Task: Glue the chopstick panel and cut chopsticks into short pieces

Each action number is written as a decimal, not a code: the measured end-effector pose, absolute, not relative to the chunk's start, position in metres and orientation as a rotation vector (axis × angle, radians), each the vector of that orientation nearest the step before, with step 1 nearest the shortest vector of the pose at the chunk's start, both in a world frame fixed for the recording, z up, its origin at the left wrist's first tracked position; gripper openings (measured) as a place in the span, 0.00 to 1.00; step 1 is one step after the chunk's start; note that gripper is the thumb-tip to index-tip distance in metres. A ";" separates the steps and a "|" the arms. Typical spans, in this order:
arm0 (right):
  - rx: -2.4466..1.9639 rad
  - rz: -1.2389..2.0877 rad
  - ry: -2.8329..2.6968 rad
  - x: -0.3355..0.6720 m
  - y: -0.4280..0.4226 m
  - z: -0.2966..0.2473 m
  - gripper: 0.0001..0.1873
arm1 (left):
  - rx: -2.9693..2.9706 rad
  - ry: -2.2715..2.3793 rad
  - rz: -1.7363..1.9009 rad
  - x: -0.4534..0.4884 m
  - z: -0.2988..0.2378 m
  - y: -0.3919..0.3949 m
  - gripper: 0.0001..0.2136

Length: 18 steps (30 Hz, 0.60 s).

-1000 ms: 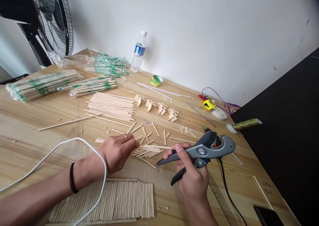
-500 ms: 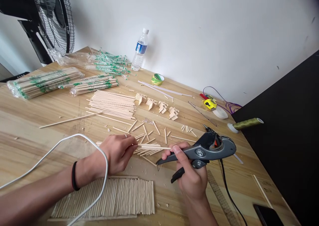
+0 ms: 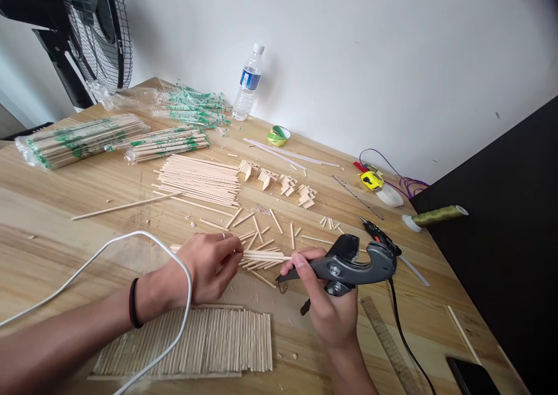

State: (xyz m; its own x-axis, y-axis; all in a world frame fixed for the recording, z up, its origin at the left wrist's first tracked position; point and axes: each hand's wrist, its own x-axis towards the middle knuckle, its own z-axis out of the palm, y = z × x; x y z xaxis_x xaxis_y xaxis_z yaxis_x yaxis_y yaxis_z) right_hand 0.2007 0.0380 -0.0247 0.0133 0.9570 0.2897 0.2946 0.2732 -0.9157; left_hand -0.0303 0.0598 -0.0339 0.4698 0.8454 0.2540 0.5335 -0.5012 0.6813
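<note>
My left hand (image 3: 209, 265) pinches the ends of a few thin wooden sticks (image 3: 261, 257) that lie flat on the wooden table (image 3: 65, 232). My right hand (image 3: 326, 308) grips the grey handles of a pair of cutters (image 3: 349, 265), with the jaw end level with the far ends of those sticks. A glued mat of short sticks (image 3: 209, 343) lies just in front of my left wrist. A white cable (image 3: 131, 247) loops over my left forearm.
A neat pile of long sticks (image 3: 198, 181), wrapped chopstick bundles (image 3: 82, 139), small stick stacks (image 3: 279, 183) and loose offcuts cover the table's middle. A glue gun (image 3: 377, 235), ruler (image 3: 387, 343), yellow tape measure (image 3: 371, 179), thread spool (image 3: 436, 215), tape roll (image 3: 279, 135), water bottle (image 3: 248, 84) and fan (image 3: 91, 29) stand around.
The cutters have tilted and shifted slightly left toward the stick ends. My left hand has kept its pinch on the sticks. The view has drifted a little.
</note>
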 end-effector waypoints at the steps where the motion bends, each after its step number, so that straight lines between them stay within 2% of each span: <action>1: -1.210 0.794 -1.506 0.200 0.038 -0.025 0.12 | 2.205 1.139 0.788 -0.030 -0.033 0.060 0.10; 18: -1.225 0.714 -1.543 0.203 0.037 -0.027 0.10 | 2.203 1.151 0.796 -0.031 -0.037 0.059 0.10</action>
